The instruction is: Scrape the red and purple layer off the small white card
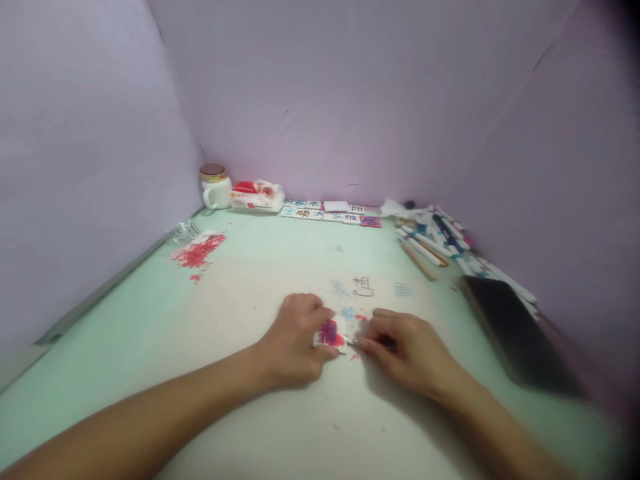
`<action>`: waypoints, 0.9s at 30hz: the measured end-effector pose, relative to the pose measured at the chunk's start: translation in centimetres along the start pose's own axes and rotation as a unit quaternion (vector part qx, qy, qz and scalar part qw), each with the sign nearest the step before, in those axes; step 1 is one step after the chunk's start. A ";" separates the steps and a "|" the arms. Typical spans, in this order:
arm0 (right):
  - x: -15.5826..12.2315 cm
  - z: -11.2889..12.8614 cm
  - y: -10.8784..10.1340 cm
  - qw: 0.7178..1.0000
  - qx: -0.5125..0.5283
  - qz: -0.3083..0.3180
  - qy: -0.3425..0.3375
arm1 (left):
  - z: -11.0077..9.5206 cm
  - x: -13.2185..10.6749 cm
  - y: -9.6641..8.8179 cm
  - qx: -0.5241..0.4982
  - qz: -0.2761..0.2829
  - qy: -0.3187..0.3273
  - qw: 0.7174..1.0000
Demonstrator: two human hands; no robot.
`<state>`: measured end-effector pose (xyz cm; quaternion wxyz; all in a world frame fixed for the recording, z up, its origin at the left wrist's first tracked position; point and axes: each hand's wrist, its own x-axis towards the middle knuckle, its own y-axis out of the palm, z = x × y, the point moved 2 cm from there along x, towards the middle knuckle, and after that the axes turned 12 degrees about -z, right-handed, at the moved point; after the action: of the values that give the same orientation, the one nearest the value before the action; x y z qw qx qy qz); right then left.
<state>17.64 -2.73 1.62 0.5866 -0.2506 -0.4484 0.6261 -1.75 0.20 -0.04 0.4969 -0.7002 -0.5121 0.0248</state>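
My left hand (295, 343) grips a small white block (329, 331) between thumb and fingers, low over the table. Its upper face is coloured red, with purple marks in the middle. To its right, my right hand (407, 343) pinches a small, thin, dark blade (351, 343), whose tip is at the block's right edge. Most of the blade is hidden by my fingers. Red shavings (355, 357) lie around the block. Just beyond my hands, characters in blue and dark ink (363, 287) are marked on the table surface.
A heap of red shavings (200, 251) lies at the left. Along the back stand a lidded white mug (217, 192), a wipes pack (257, 197) and rows of lettered tiles (330, 215). Several markers (425, 245) and a dark phone (515, 330) lie at the right.
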 end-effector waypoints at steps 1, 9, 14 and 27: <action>0.0 0.0 0.0 1.000 0.000 0.001 0.000 | 0.0 0.0 0.0 0.000 0.000 0.000 1.000; -0.9 0.0 1.1 0.997 -0.032 -0.054 0.050 | -0.1 0.1 0.1 0.025 -0.018 -0.026 0.999; -1.2 0.8 1.4 0.991 -0.069 -0.093 0.066 | -0.4 0.2 0.1 0.037 -0.012 -0.027 0.999; -1.2 0.2 1.4 0.992 -0.049 -0.103 0.060 | -0.6 0.1 -0.8 0.036 0.028 0.038 0.998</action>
<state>16.96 -3.77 0.22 0.6607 -0.2682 -0.4659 0.5239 -1.88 -0.10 0.88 0.5401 -0.6962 -0.4719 0.0303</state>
